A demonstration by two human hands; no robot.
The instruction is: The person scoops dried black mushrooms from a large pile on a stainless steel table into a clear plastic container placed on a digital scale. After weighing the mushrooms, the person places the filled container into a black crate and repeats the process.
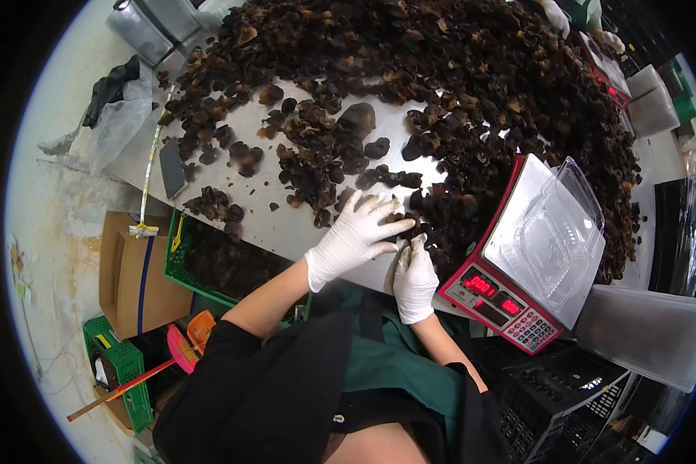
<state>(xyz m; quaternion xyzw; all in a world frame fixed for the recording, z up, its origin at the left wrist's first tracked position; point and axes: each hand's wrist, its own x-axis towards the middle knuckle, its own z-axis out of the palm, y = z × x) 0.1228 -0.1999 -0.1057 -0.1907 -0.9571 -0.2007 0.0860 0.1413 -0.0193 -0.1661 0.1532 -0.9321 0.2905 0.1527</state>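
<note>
My left hand point(356, 240), in a white glove, lies over dark, crinkled pieces that look like wood ear fungus point(309, 166) on the metal table point(278, 240), fingers spread. Just right of it, my gloved right hand point(415, 278) has its fingers bent together at the edge of the pieces; what they hold is hidden. A red scale point(499, 309) stands to the right with an empty clear plastic container point(537, 224) on its steel pan. A large heap of the same pieces point(479, 54) covers the back of the table.
A green crate point(176, 271) with dark pieces sits below the table's left edge, beside a cardboard box point(124, 278). Stacked clear lids or trays point(638, 332) are at right, above black crates point(533, 402). Another person's gloved hand point(557, 17) and a second scale point(611, 85) are at back right.
</note>
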